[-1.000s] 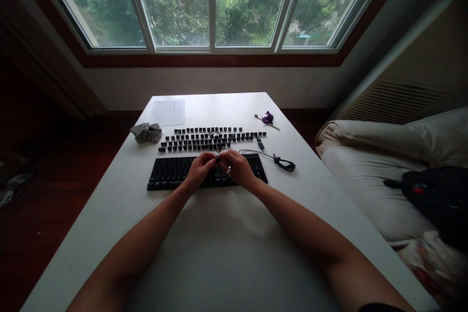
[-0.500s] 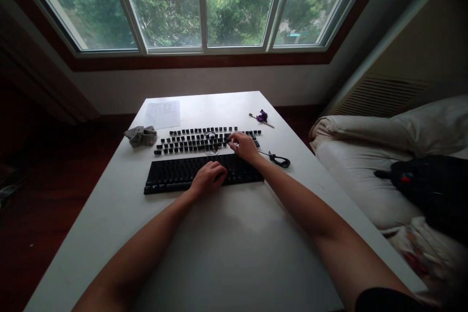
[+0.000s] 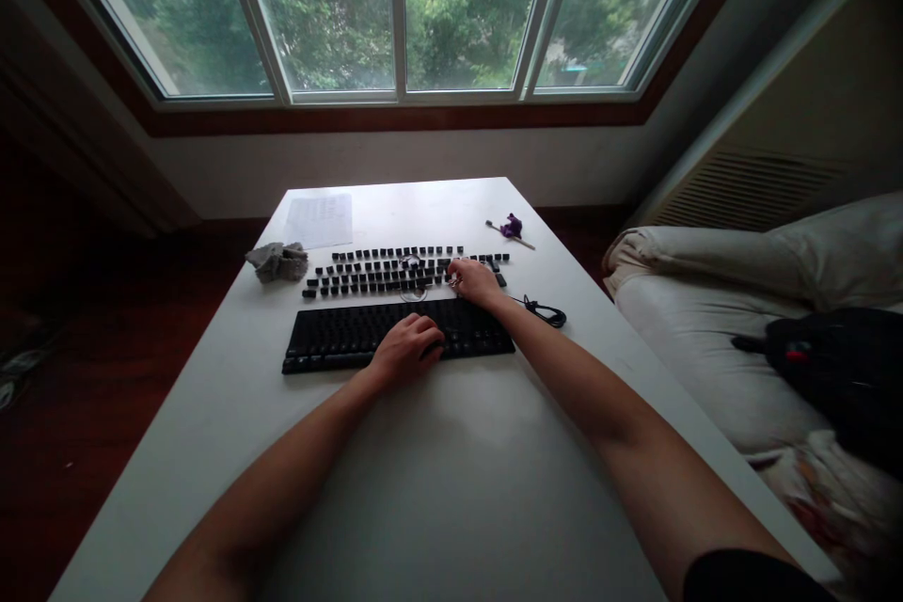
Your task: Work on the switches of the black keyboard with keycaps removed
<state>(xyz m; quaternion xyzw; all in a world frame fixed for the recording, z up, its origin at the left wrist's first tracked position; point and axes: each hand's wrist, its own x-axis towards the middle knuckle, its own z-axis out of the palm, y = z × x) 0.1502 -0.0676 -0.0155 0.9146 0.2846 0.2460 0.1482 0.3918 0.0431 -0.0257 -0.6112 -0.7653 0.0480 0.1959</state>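
Note:
A black keyboard (image 3: 339,334) lies across the white table. My left hand (image 3: 407,348) rests on its front middle part, fingers loosely bent over the keys and nothing visible in them. Beyond the keyboard, several rows of loose black keycaps (image 3: 367,280) are laid out. My right hand (image 3: 474,280) is over the right part of these rows, thumb and fingers pinched together. A thin shiny bit shows at its fingertips, too small to name. Left of that hand, a clear looped piece (image 3: 414,294) lies among the keycaps.
A grey cloth (image 3: 277,261) sits at the table's left edge, near a sheet of paper (image 3: 321,219). A thin brush-like stick with a purple bundle (image 3: 512,226) lies at the far right. The coiled black cable (image 3: 546,313) is beside my right forearm. A cushioned seat (image 3: 677,339) stands right of the table.
My right hand has lowered slightly toward the keycap rows; the dark keycap seen at its fingertips before no longer shows there. My left hand stays on the keyboard, its fingers a little more extended.

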